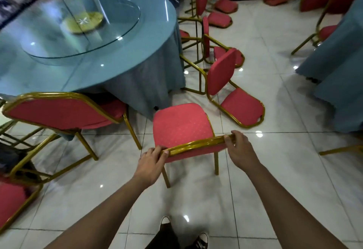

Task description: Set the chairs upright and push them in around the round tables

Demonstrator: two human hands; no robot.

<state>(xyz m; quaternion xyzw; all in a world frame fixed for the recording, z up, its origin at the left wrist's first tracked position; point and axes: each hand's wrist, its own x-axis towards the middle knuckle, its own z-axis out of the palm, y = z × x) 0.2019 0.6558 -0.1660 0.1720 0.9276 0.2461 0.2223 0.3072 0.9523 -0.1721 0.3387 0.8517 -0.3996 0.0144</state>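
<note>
One round table [110, 67], draped in a blue cloth and topped by a glass turntable [82, 30], fills the area beyond and to the left of the fingers. At its edge stands a pushed-in chair [59, 111], upright with its seat partly under the cloth; this part of the task appears done. A second blue-draped table [337, 62] lies well to the right of the fingers.

Between the hands is the held chair [180, 125], upright on its legs, its seat pointing toward the round table but not yet under it. The left hand [152, 165] grips the left end of the gold top rail [196, 143], fingers curled over it and thumb against the frame. The right hand [240, 148] grips the right end, fingers wrapped over the rail. Judged from this posture, the step in hand is the push inward.

Beyond the right fingers, a toppled chair [231, 91] lies on its side on the white tiled floor [275, 170], with further overturned chairs [204, 38] and loose red cushions [220, 19] behind it. Another chair [13, 201] lies tilted low and left of the left fingers. Most of the righting therefore seems still to be done.
</note>
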